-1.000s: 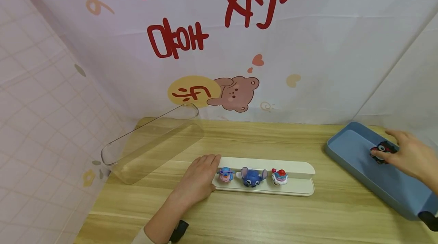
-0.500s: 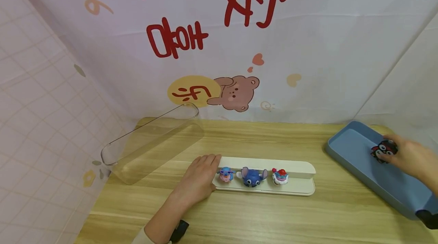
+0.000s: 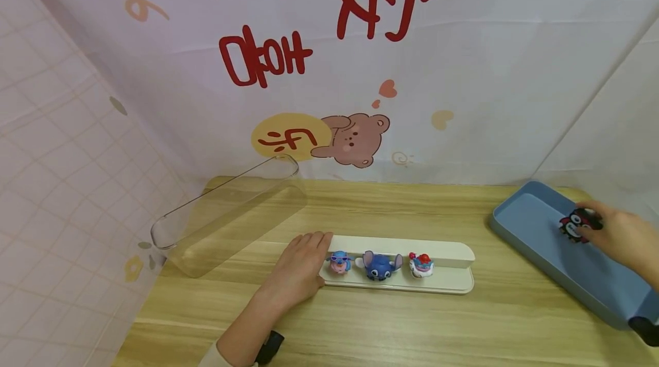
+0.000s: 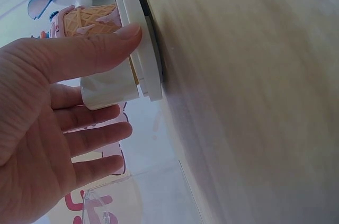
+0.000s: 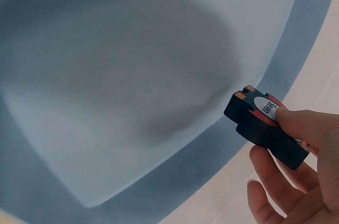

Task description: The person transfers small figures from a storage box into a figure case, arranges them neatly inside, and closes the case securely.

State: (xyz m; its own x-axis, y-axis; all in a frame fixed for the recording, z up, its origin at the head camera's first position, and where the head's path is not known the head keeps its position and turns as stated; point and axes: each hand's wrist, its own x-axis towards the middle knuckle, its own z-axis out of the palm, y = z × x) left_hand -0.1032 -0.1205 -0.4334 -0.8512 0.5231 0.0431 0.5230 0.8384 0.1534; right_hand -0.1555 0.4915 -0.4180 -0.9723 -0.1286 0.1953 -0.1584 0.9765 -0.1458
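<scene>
In the head view my left hand (image 3: 301, 267) grips the left end of a cream stepped display stand (image 3: 448, 280). Its thumb lies along the front edge and its fingers reach behind, as the left wrist view shows. On the stand's lower step sit three figurines: a small blue-and-pink one (image 3: 340, 263), a big-eared blue one (image 3: 380, 267) and a white one with a red top (image 3: 421, 266). At the right, my right hand (image 3: 623, 235) pinches a black-and-red penguin-like figurine (image 5: 267, 128) between thumb and fingers, above the far part of a blue tray (image 3: 535, 218).
A clear plastic cover (image 3: 231, 218) lies slanted at the back left of the wooden table (image 3: 391, 327). A white printed cloth (image 3: 479, 81) hangs behind, and the side cloth at the right comes close to the tray.
The fingers of my right hand have closed round the penguin-like figurine, which has turned and shifted slightly right. My left hand and the stand hold their place.
</scene>
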